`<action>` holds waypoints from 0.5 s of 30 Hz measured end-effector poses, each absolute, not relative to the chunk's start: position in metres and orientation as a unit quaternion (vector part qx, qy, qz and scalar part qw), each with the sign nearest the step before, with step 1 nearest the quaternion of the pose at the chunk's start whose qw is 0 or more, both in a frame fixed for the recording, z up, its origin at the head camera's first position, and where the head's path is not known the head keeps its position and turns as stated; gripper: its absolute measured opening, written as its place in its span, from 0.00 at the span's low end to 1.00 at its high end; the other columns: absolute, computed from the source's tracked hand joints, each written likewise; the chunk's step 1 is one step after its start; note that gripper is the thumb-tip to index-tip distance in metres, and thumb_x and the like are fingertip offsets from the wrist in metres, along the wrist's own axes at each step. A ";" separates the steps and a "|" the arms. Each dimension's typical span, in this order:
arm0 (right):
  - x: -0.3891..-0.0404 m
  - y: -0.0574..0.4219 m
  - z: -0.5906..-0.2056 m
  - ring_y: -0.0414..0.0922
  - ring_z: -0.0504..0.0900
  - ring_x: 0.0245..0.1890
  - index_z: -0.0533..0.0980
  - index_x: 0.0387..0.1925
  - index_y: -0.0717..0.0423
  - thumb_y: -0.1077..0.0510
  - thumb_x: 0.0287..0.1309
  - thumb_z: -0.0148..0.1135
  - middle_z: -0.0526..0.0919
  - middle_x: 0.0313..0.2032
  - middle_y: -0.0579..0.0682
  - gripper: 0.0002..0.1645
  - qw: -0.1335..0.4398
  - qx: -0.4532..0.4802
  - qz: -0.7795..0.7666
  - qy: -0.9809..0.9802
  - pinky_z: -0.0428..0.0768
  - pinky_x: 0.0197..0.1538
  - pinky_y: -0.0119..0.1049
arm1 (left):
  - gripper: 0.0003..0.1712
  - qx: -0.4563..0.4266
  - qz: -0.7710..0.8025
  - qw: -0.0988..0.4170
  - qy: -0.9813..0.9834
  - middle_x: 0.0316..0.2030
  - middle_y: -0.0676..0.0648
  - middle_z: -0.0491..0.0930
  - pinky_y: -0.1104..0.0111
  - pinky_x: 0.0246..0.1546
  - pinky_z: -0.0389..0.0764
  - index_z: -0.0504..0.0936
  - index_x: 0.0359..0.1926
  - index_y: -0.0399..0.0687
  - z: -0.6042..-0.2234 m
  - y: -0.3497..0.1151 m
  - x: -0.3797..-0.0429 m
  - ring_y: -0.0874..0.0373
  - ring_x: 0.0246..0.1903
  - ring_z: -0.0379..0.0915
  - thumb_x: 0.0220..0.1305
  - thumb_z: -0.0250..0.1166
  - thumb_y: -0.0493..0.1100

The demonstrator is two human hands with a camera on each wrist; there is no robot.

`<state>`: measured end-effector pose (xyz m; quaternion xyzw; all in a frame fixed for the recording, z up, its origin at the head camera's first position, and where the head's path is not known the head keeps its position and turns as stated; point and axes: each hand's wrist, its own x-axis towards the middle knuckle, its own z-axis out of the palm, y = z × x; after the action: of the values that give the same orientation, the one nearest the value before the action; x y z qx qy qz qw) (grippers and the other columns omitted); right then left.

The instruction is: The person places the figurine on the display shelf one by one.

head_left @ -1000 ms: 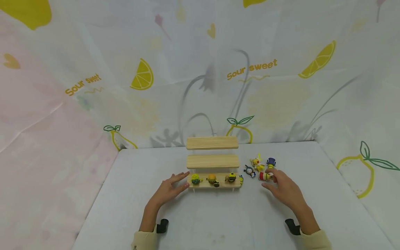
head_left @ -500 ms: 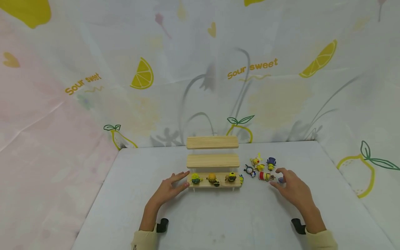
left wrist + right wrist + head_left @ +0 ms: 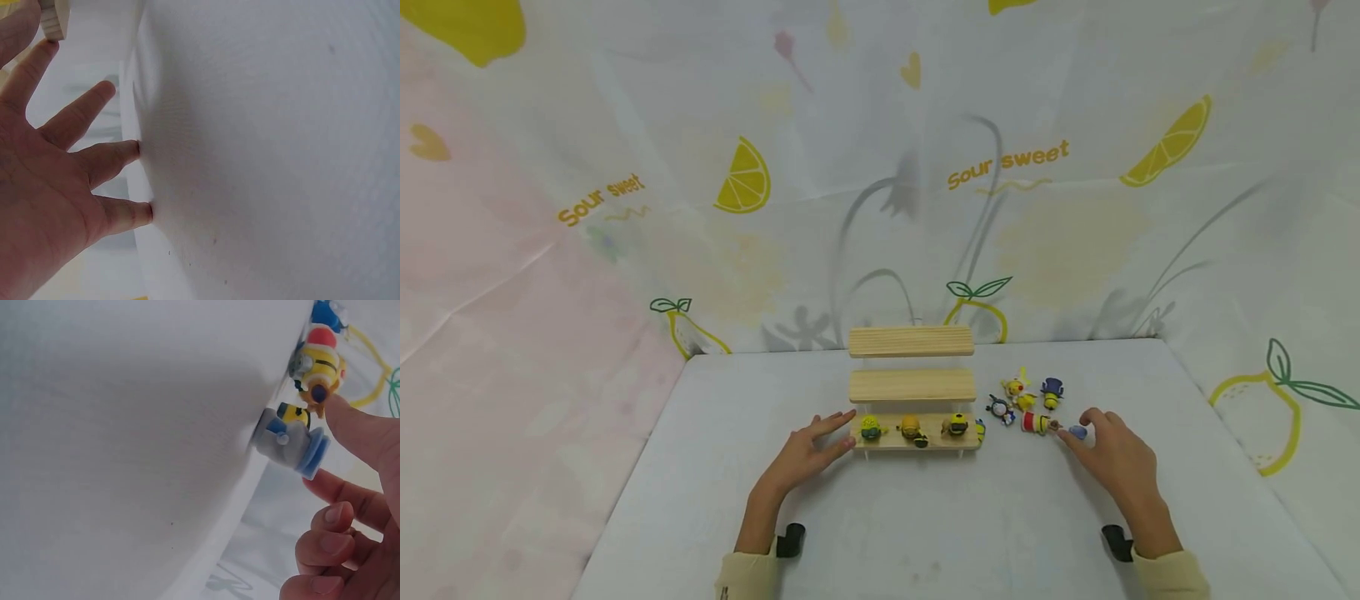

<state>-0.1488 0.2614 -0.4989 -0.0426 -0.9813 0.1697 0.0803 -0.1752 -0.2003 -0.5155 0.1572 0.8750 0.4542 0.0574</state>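
My left hand (image 3: 805, 454) has spread, straight fingers. Its fingertips touch the left end of the bottom wooden shelf (image 3: 895, 443), and other fingers (image 3: 119, 215) rest on the white table. My right hand (image 3: 1118, 462) is around a small grey-blue figurine (image 3: 290, 444) lying on its side. The index fingertip is at its blue rim; the thumb stands apart from it, close to a yellow figurine with a red part (image 3: 322, 362). Three small yellow figurines stand on the bottom shelf, including an orange-topped one (image 3: 911, 427). A blue-and-yellow one (image 3: 980, 431) shows at the right end.
The middle shelf (image 3: 912, 385) and top shelf (image 3: 912, 342) rise behind. Right of the stand lie a penguin-like figurine (image 3: 1000, 410), a yellow long-eared one (image 3: 1018, 390) and a purple-hatted one (image 3: 1052, 392). A printed cloth (image 3: 865, 250) hangs behind the table (image 3: 925, 533).
My right hand has moved right, from the red-and-yellow figurine to the grey-blue one, and its thumb and index finger are now around it. The left hand has stayed at the shelf.
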 end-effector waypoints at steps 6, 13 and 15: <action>-0.148 0.262 -0.500 0.44 0.65 0.18 0.74 0.34 0.60 0.44 0.50 0.68 0.71 0.24 0.52 0.23 0.064 -0.058 0.168 -0.982 0.62 0.16 0.35 | 0.32 0.138 0.450 0.070 0.880 0.62 0.50 0.67 0.47 0.65 0.45 0.72 0.62 0.62 -0.517 -0.201 -0.175 0.40 0.67 0.47 0.57 0.62 0.62; -0.147 0.263 -0.500 0.44 0.65 0.18 0.74 0.33 0.60 0.45 0.51 0.67 0.69 0.23 0.50 0.22 0.067 -0.064 0.175 -0.980 0.63 0.17 0.35 | 0.32 0.140 0.450 0.066 0.880 0.62 0.50 0.67 0.45 0.64 0.43 0.72 0.62 0.62 -0.518 -0.201 -0.176 0.42 0.67 0.48 0.57 0.62 0.62; -0.146 0.263 -0.499 0.44 0.65 0.18 0.75 0.33 0.61 0.47 0.52 0.67 0.69 0.24 0.50 0.21 0.065 -0.065 0.178 -0.980 0.63 0.17 0.34 | 0.32 0.141 0.450 0.066 0.879 0.61 0.50 0.67 0.44 0.64 0.43 0.72 0.62 0.62 -0.518 -0.201 -0.176 0.42 0.67 0.48 0.57 0.62 0.61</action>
<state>-0.1464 0.2627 -0.4995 -0.0648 -0.9796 0.1785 0.0653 -0.1759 -0.2012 -0.5182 0.1407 0.8794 0.4501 0.0657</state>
